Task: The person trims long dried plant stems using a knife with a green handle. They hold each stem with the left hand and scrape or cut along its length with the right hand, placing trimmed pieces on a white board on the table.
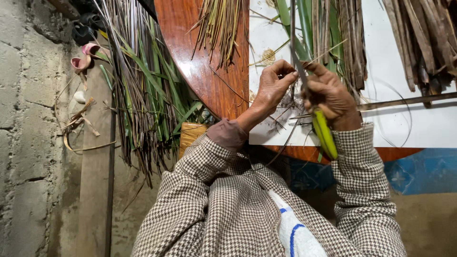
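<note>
Covering round wooden table: white sheet

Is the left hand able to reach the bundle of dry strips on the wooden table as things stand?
Probably yes. The left hand pinches a thin strip, but the dry bundle lies just beyond it on the wooden table, nothing between.

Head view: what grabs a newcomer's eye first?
Dead centre, the left hand and right hand pinch a thin leaf strip over a white sheet on a round wooden table; the right hand also grips a tool with a yellow-green handle. At left, a big sheaf of green and dried palm leaves hangs off the table edge beside a rough concrete wall.
</note>
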